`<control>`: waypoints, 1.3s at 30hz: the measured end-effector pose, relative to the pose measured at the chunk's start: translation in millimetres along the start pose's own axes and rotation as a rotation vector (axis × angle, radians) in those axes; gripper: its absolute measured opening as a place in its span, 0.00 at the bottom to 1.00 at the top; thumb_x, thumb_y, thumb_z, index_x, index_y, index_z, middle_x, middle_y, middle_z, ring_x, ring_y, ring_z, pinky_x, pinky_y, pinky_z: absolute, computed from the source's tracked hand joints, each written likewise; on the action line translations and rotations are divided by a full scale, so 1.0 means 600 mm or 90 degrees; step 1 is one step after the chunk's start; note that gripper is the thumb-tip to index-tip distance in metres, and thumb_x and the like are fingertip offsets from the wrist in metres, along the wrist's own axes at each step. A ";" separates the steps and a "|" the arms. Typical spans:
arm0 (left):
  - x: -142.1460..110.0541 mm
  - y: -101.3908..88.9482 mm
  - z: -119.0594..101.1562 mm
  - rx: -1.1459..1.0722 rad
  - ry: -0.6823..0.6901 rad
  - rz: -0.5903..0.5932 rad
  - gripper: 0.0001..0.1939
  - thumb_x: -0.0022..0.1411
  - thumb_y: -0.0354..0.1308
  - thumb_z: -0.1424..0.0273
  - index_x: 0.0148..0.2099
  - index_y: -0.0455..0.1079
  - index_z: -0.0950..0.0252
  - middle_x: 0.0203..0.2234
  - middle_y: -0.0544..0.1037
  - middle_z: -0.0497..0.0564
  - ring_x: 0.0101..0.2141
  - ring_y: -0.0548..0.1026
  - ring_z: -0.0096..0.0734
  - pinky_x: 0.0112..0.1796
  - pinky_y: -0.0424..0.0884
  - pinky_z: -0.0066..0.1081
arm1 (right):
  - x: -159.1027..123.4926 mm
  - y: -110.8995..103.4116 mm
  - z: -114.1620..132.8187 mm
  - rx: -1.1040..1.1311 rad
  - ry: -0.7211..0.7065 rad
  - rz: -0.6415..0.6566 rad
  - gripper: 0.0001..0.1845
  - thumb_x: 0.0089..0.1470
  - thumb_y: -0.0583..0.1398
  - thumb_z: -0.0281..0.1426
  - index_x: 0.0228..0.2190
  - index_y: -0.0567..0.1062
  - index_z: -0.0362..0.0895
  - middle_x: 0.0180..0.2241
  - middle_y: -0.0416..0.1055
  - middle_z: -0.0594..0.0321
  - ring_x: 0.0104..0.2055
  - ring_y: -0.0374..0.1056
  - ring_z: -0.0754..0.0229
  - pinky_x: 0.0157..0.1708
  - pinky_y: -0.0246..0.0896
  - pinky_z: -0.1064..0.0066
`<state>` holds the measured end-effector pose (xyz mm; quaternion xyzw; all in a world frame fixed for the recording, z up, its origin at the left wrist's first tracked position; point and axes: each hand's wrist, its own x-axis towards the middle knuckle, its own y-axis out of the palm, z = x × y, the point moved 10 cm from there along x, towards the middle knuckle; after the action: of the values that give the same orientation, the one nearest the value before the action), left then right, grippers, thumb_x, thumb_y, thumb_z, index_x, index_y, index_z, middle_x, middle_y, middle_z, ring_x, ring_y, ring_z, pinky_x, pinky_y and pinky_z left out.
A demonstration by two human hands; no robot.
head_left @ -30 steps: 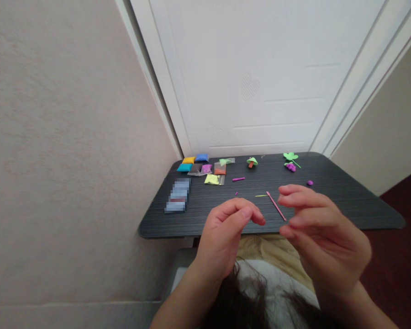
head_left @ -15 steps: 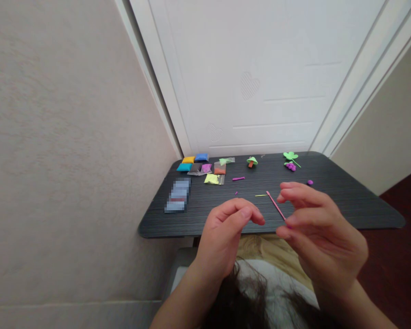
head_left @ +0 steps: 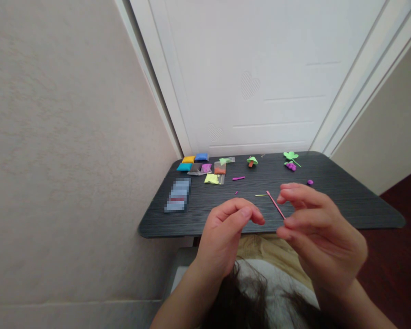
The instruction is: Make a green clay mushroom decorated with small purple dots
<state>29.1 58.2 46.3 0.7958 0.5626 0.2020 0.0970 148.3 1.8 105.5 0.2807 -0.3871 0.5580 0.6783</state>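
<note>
Above the near edge of the surface [head_left: 356, 208], the left hand [head_left: 228, 233] curls inward with its thumb against the index finger. The right hand [head_left: 318, 233] brings thumb and middle finger narrowly together, index finger raised; whether either holds anything, I cannot tell. The flat rectangle [head_left: 178, 195] has a face blurred into blocks. A pink stick [head_left: 276, 205] lies just beyond the right fingertips.

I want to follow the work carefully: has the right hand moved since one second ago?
Yes: the right hand has shifted slightly left in the view, judged against the pink stick, which lies unmoved on the table.
</note>
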 end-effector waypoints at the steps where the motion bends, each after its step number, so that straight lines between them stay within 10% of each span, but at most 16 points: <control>1: 0.000 0.000 0.000 -0.002 0.002 0.001 0.08 0.54 0.51 0.71 0.25 0.69 0.66 0.23 0.69 0.50 0.30 0.66 0.30 0.37 0.61 0.32 | 0.001 0.001 0.002 -0.003 -0.006 0.003 0.13 0.40 0.63 0.22 0.31 0.73 0.47 0.42 0.68 0.63 0.45 0.62 0.54 0.46 0.59 0.57; 39: 0.001 0.001 -0.002 -0.022 0.028 0.019 0.09 0.56 0.49 0.74 0.27 0.69 0.67 0.24 0.69 0.50 0.31 0.65 0.30 0.37 0.59 0.33 | 0.000 0.006 -0.004 0.017 -0.012 0.022 0.13 0.37 0.64 0.19 0.26 0.68 0.43 0.35 0.67 0.64 0.41 0.63 0.57 0.45 0.58 0.59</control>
<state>29.4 58.3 47.7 0.7974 0.5494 0.2307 0.0952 145.0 4.7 104.2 0.2882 -0.3906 0.5723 0.6609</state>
